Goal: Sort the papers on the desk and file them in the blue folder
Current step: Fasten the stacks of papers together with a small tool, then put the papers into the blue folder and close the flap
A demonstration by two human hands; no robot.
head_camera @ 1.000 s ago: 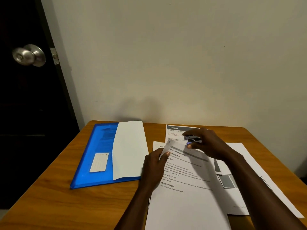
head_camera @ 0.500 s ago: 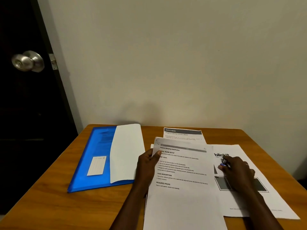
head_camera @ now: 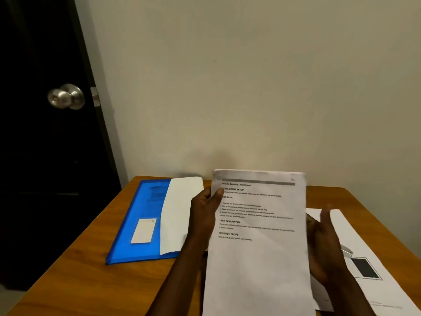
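Note:
My left hand (head_camera: 202, 213) grips the left edge of a printed document (head_camera: 257, 242), thumb on its front, and holds it tilted up off the desk. My right hand (head_camera: 324, 245) is at the document's right edge, palm toward the paper and thumb pointing up; its fingertips are hidden behind the sheet. The blue folder (head_camera: 136, 224) lies flat at the left, with a white sheet (head_camera: 180, 213) sticking out of its right side. More printed papers (head_camera: 369, 242) lie on the desk to the right, partly hidden by the raised document.
A small stapler (head_camera: 346, 250) lies on the papers at the right, just beyond my right hand. The wooden desk (head_camera: 68, 281) stands against a plain wall. A dark door with a metal knob (head_camera: 66, 96) is at the left.
My right hand put the stapler down on the right papers and came to the document's right edge. My left hand lifted the document off the desk and tilted it up.

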